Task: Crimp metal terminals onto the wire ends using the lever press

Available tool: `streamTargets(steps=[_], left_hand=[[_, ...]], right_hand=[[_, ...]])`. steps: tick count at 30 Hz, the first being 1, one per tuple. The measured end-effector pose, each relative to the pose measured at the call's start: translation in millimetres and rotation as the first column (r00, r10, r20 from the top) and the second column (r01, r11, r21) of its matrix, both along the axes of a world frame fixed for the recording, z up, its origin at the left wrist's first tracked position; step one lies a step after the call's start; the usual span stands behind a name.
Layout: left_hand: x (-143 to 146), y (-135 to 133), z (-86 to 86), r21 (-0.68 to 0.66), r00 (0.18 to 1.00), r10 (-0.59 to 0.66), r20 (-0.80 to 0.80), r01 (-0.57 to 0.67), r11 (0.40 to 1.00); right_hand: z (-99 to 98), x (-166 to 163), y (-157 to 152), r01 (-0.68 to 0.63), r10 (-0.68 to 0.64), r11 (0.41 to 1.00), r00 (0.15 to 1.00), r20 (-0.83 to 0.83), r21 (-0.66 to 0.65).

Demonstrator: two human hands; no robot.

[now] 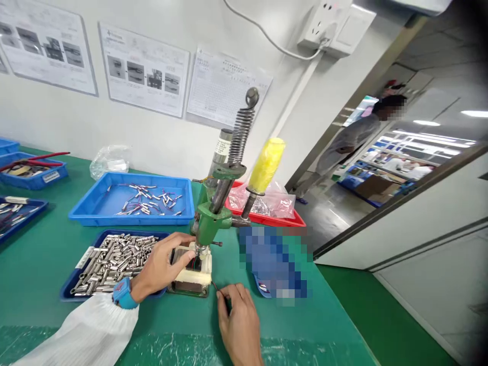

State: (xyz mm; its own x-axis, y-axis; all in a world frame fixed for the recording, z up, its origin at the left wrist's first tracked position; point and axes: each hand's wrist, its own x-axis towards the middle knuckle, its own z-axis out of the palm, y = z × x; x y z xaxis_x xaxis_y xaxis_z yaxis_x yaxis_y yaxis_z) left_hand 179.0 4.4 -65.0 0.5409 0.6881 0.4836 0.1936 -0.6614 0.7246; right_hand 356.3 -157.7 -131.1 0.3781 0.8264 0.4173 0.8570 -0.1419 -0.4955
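Observation:
A green hand press (213, 216) with a coiled spring and a yellow-wrapped lever handle (267, 165) stands on the table. My left hand (163, 262) reaches to the press from the left, thumb and fingers apart beside the lower end of its ram. Under the ram sits a black fixture (195, 263) on the cream-coloured base (198, 277), with thin coloured wire showing; any part at the ram tip is hidden. In front of the base, my right hand (239, 317) pinches a thin dark wire (215, 286) that runs toward the base's edge.
A dark blue tray of metal sleeves (118, 262) lies left of the press. Behind it stands a blue tray (87, 207) with short wired parts. A red tray (297, 219) with plastic bags is behind the press. Other blue bins (46, 178) stand far left. A person (351, 137) is beyond the doorway.

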Motion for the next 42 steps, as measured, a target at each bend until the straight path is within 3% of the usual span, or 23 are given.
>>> streamTargets(steps=[4,8,14,17,22,27,33,38,40,42], left_hand=[[0,2,-3.1,0.008,1.0,-0.016,0.004,0.016,1.0],[0,4,-7.1,0.03,1.0,-0.011,-0.002,0.011,0.999],[2,7,-10.3,0.024,1.0,-0.015,-0.004,0.015,1.0],[2,6,-10.2,0.018,1.0,-0.008,0.002,0.008,1.0],[2,6,-9.2,0.005,1.0,-0.004,0.02,0.004,1.0],[2,4,-9.2,-0.019,0.999,-0.019,0.045,0.02,1.0],[14,0,-2.4,-0.178,0.994,-0.043,0.103,0.061,0.982],[18,2,13.9,-0.373,0.953,-0.221,0.207,0.286,0.883],[9,8,18.5,-0.42,0.946,-0.277,0.17,0.324,0.848],[-3,17,19.8,-0.506,0.951,-0.245,0.189,0.308,0.806]], right_hand=[[3.7,1,-1,0.024,-0.006,0.998,0.962,-0.274,0.063],[5.0,2,-7,0.114,-0.003,0.981,0.815,-0.58,0.155],[8.1,5,-8,0.254,0.096,0.917,0.608,-0.788,0.307],[8.2,5,-7,0.271,0.131,0.905,0.556,-0.821,0.328],[5.7,6,-8,0.236,0.161,0.914,0.536,-0.829,0.33],[1.8,11,-8,0.222,0.096,0.941,0.548,-0.831,0.255],[2.7,12,-5,0.241,0.108,0.93,0.541,-0.834,0.277],[-2.2,15,-7,0.244,0.108,0.92,0.598,-0.794,0.308],[-7.1,18,-9,0.247,0.092,0.914,0.644,-0.759,0.321],[-13.1,20,-10,0.245,0.071,0.918,0.671,-0.738,0.312]])
